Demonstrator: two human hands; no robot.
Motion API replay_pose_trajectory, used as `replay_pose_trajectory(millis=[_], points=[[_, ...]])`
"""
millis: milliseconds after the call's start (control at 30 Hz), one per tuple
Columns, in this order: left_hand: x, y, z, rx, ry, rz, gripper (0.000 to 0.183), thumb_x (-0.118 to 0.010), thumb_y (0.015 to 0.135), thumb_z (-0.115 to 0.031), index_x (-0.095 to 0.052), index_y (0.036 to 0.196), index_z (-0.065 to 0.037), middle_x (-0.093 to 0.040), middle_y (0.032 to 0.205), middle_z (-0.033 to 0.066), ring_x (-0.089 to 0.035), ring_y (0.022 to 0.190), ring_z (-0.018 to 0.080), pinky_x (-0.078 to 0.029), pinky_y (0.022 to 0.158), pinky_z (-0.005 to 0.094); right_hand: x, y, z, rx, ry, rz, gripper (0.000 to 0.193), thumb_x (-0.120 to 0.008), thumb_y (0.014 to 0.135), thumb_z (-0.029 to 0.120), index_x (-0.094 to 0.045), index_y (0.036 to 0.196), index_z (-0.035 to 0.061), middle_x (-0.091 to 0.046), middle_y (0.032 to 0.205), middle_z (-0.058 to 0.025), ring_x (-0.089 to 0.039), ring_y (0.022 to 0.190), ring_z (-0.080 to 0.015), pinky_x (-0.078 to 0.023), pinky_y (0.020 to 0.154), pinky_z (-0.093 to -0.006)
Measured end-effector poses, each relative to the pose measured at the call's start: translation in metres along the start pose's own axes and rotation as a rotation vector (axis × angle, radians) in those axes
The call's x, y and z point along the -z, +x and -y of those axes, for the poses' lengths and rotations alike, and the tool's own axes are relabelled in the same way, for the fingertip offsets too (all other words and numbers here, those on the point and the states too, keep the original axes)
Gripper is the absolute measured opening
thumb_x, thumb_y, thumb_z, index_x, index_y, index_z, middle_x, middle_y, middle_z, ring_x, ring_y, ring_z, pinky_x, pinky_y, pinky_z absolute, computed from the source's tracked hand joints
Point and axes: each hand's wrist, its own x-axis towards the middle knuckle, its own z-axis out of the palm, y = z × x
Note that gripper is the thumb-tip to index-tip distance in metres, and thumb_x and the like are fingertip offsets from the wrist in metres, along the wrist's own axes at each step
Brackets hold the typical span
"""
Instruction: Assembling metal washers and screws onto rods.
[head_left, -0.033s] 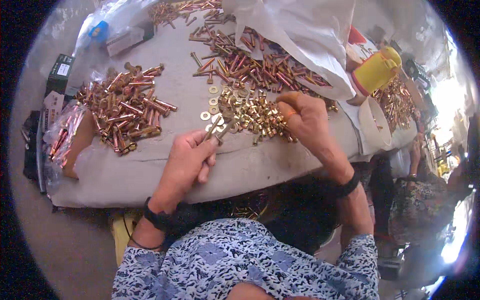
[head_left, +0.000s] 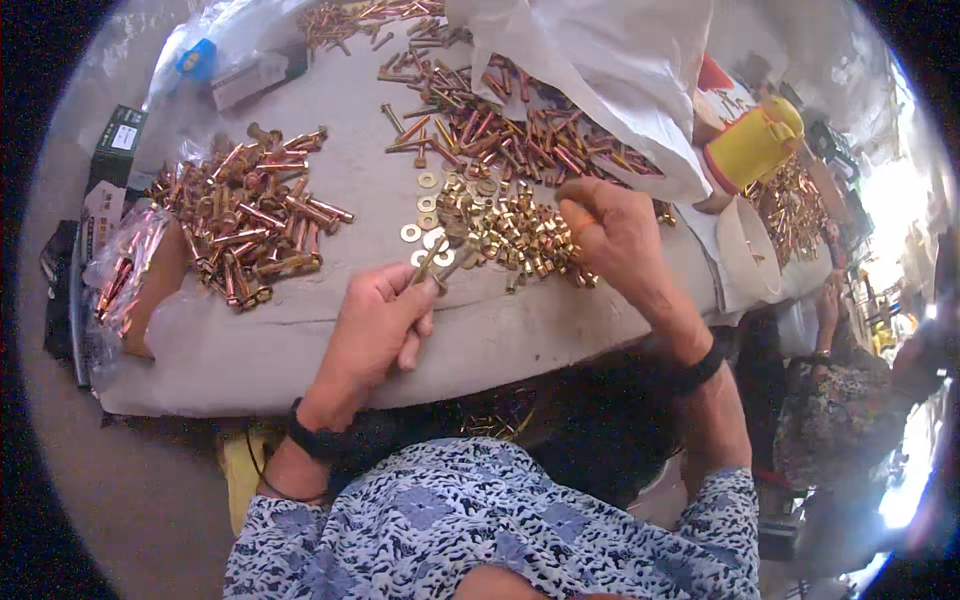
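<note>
Left grip: we see the left hand [head_left: 375, 315] pinching slim bolts [head_left: 430, 264] between thumb and fingers, at the near left of the nut pile, with the bolts angled up toward it.
Right grip: we find the right hand [head_left: 622, 240] at the right edge of the nut pile, its fingers curled in close; we can't make out whether anything sits between the tips.
Nut pile: we take this spread of small brass-coloured nuts [head_left: 530, 225] as our landmark; it lies on the pale-covered counter [head_left: 450, 345].
Washers: we see flat rings [head_left: 427, 218] lying along the left side of the nut pile, some just beyond the held bolts.
Left heap: we note thick coppery bolts [head_left: 250, 215], jumbled well to the left of the nut pile.
Far heap: we see longer bolts [head_left: 560, 150] directly beyond the nut pile, partly under a white sheet [head_left: 610, 80].
Right side: we spot a white bowl [head_left: 750, 250] lying tipped to the right of the nut pile, and a yellow container [head_left: 750, 145] farther off, beyond that bowl.
</note>
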Motion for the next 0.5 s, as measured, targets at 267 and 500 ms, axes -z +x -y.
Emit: replay_pose_trajectory(millis=[267, 500], points=[[-0.001, -0.001, -0.003, -0.016, -0.111, 0.047, 0.016, -0.052, 0.088, -0.015, -0.054, 0.081, -0.001, -0.05, 0.058, 0.0012, -0.04, 0.035, 0.0048, -0.028, 0.031, 0.0198, -0.015, 0.077, -0.048, -0.047, -0.505, 0.204, 0.024, -0.056, 0.077, 0.018, -0.06, 0.092, -0.0006, -0.06, 0.079, -0.0228, -0.06, 0.073, -0.0364, -0.046, 0.066, -0.0393], [0.001, -0.001, 0.002, -0.017, -0.139, 0.04, 0.017, -0.052, 0.088, -0.016, -0.055, 0.085, 0.0, -0.05, 0.058, 0.0014, -0.04, 0.036, 0.0045, -0.03, 0.032, 0.0195, -0.026, 0.074, -0.034, 0.122, -0.358, 0.118, 0.023, -0.06, 0.075, 0.019, -0.058, 0.087, -0.0003, -0.061, 0.078, -0.021, -0.06, 0.074, -0.0376, -0.047, 0.065, -0.0429]])
